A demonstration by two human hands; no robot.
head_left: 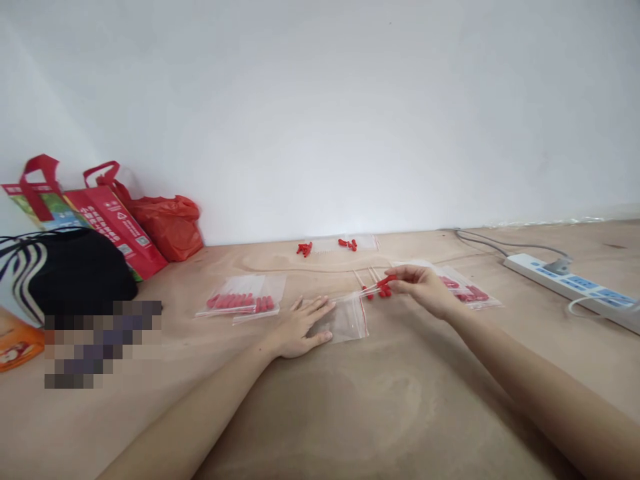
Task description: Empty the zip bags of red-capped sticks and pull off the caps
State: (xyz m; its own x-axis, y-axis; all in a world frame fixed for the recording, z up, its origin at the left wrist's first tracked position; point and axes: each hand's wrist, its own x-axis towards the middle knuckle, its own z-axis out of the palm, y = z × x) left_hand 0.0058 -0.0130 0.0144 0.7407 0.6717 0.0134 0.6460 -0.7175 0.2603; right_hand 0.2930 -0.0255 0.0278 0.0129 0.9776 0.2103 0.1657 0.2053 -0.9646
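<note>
My left hand (302, 329) lies flat with its fingers stretched over a clear zip bag (346, 324), pressing it to the table. At the bag's right-hand, red-lined opening, my right hand (423, 288) pinches thin white sticks with red ends (386, 281). Their white ends point left, at the bag's mouth; whether they are inside it I cannot tell. More red-ended white sticks (369, 296) lie on the table just beside and behind the held ones. How many sticks the fingers grip is unclear.
Filled zip bags of red pieces lie left (240, 301) and right (473, 293). Farther back are loose red pieces (304, 249) and another bag (367, 243). Shopping bags (117, 223) and a black bag (83, 273) stand left; a power strip (575, 283) with cables lies right.
</note>
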